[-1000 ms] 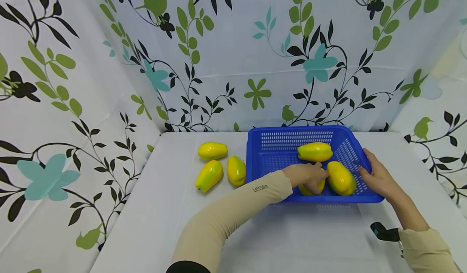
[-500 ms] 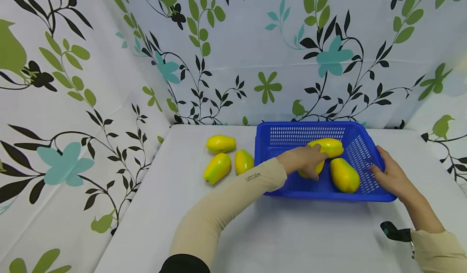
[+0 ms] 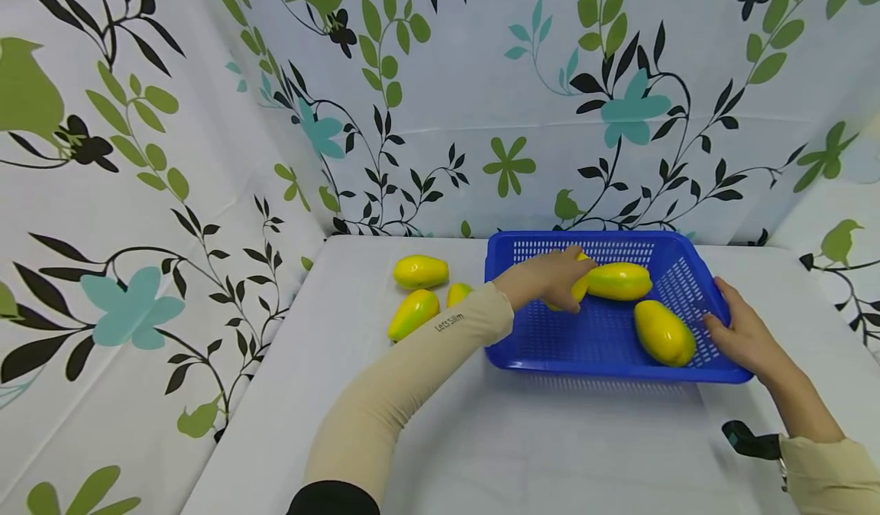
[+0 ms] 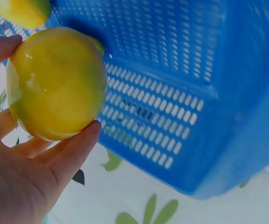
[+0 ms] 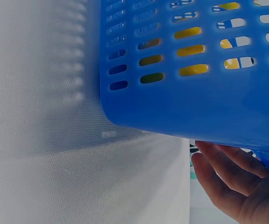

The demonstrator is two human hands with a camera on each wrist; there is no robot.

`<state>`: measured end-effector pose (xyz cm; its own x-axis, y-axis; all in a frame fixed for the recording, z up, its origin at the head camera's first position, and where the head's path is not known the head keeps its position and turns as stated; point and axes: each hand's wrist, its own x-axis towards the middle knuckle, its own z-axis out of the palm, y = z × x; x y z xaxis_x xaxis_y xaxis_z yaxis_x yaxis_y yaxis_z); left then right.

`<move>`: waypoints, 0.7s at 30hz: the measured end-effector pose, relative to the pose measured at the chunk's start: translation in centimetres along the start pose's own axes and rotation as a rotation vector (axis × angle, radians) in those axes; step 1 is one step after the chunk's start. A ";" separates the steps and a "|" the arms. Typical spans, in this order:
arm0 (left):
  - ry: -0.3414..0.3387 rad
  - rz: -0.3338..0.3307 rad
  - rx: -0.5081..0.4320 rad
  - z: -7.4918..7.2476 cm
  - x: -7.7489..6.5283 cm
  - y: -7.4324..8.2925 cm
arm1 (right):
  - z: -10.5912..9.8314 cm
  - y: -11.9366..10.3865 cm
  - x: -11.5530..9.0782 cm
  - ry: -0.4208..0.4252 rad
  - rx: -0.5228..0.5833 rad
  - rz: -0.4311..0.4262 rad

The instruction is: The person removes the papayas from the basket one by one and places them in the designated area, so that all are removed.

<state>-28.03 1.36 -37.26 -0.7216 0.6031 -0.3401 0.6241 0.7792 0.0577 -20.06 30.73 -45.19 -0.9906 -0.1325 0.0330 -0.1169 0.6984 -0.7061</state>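
Note:
In the head view my left hand is inside the blue plastic basket, toward its back left. It grips a yellow-green papaya between thumb and fingers; in the left wrist view the fruit appears end-on. Two more papayas lie in the basket: one at the back middle, another papaya near the right front. My right hand holds the basket's right side, thumb over the rim. From the right wrist, its fingers show against the outside of the rim.
Left of the basket, on the white table, lie a papaya at the back, a second papaya in front of it, and a third papaya partly hidden by my left sleeve. A patterned curtain borders the table's back and sides.
My left hand has carried a papaya from the basket's front middle toward its back left. The right hand keeps its hold on the basket's right side. The head view has shifted slightly.

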 end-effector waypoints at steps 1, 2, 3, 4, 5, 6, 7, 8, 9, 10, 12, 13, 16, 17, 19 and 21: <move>0.007 -0.003 -0.003 -0.1 -0.1 -0.3 | 0.0 0.0 0.0 0.001 -0.001 -0.001; 0.012 -0.006 -0.007 -0.3 -0.3 -0.6 | 0.0 0.0 0.0 0.002 -0.001 -0.001; 0.017 -0.013 -0.012 -0.4 -0.4 -1.0 | 0.0 -0.1 0.0 0.002 0.000 0.000; 0.020 -0.024 -0.021 -0.6 -0.6 -1.4 | 0.0 -0.1 -0.1 0.001 0.002 0.001; 0.025 -0.035 -0.028 -0.7 -0.7 -1.8 | 0.0 -0.1 -0.1 0.001 0.001 0.001; 0.029 -0.044 -0.038 -0.9 -0.8 -2.3 | 0.0 -0.1 0.0 0.001 0.001 0.001; 0.032 -0.058 -0.040 -1.0 -1.0 -2.7 | 0.0 -0.1 0.0 0.002 0.002 0.000; 0.037 -0.070 -0.050 -1.1 -1.1 -3.2 | 0.0 -0.1 0.0 0.003 0.001 0.000; 0.040 -0.080 -0.060 -1.2 -1.2 -3.7 | 0.0 -0.1 0.0 0.005 0.000 0.000; 0.042 -0.085 -0.068 -1.3 -1.2 -4.1 | 0.0 -0.1 0.0 0.007 -0.001 -0.001; 0.052 -0.082 -0.075 -1.4 -1.4 -4.9 | -0.1 0.0 0.0 0.012 -0.005 -0.001; 0.058 -0.081 -0.079 -1.5 -1.5 -5.3 | -0.1 0.0 0.0 0.014 -0.007 -0.001; 0.084 -0.075 -0.096 -1.7 -1.8 -6.4 | -0.1 0.0 0.0 0.015 -0.011 -0.002; 0.099 -0.075 -0.103 -1.8 -2.0 -6.8 | -0.1 0.1 0.0 0.014 -0.011 -0.001; 0.129 -0.087 -0.115 -2.1 -2.4 -7.7 | 0.0 0.0 0.0 0.013 -0.010 -0.002; 0.157 -0.107 -0.128 -2.4 -2.8 -8.5 | 0.0 0.0 0.0 0.014 -0.009 -0.004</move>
<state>-32.03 -6.51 -34.58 -0.8257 0.5270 -0.2013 0.5055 0.8496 0.1509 -20.09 30.75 -45.21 -0.9910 -0.1257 0.0455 -0.1215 0.7043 -0.6995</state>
